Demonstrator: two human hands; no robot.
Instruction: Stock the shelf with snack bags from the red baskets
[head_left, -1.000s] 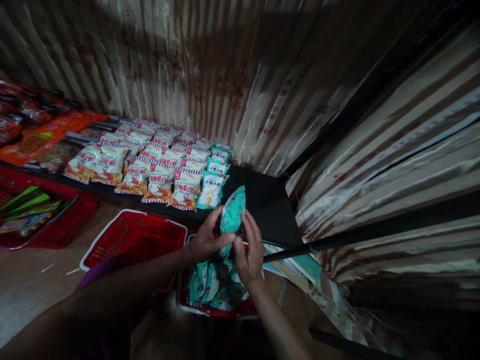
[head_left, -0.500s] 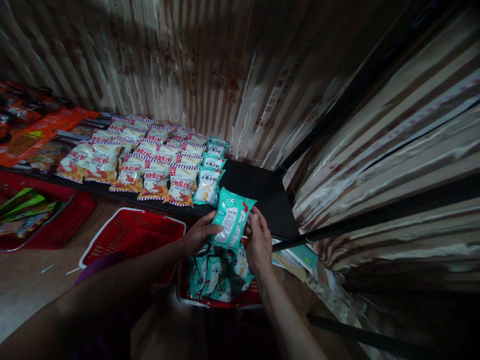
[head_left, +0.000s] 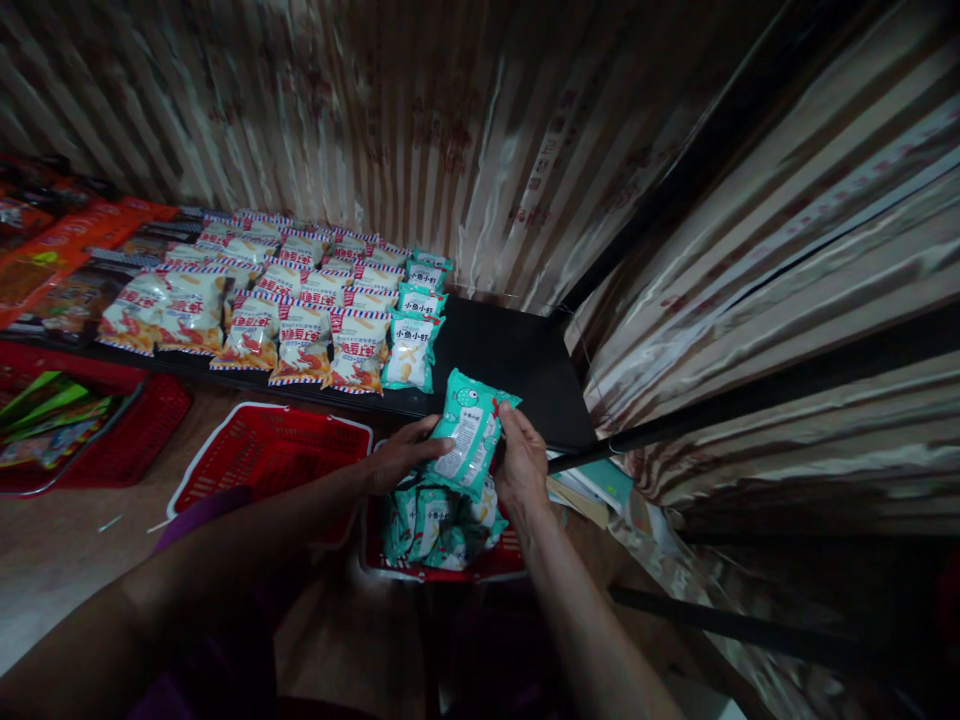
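Observation:
Between my two hands is a teal snack bag [head_left: 471, 430], its printed back facing up. My left hand [head_left: 405, 455] grips its left side, thumb on top. My right hand [head_left: 523, 455] holds its right edge, fingers partly hidden behind it. Below the bag stands a red basket [head_left: 495, 572] with several more teal snack bags [head_left: 431, 520] heaped in it. Just beyond my hands, a row of upright teal snack bags [head_left: 411, 355] stands on the black shelf [head_left: 502, 350], beside rows of white and orange snack bags [head_left: 304, 340].
Left of the filled basket sits another red basket [head_left: 300, 435]. A third red basket [head_left: 161, 420] with green packets is at far left. Orange packages [head_left: 67, 245] lie on the shelf's left end. A black metal bar [head_left: 675, 425] and striped sheeting [head_left: 795, 260] bound the right side.
The view has shifted slightly, so the shelf goods appear higher and a little further left. Both hands keep hold of the same teal snack bag, which is tilted slightly differently.

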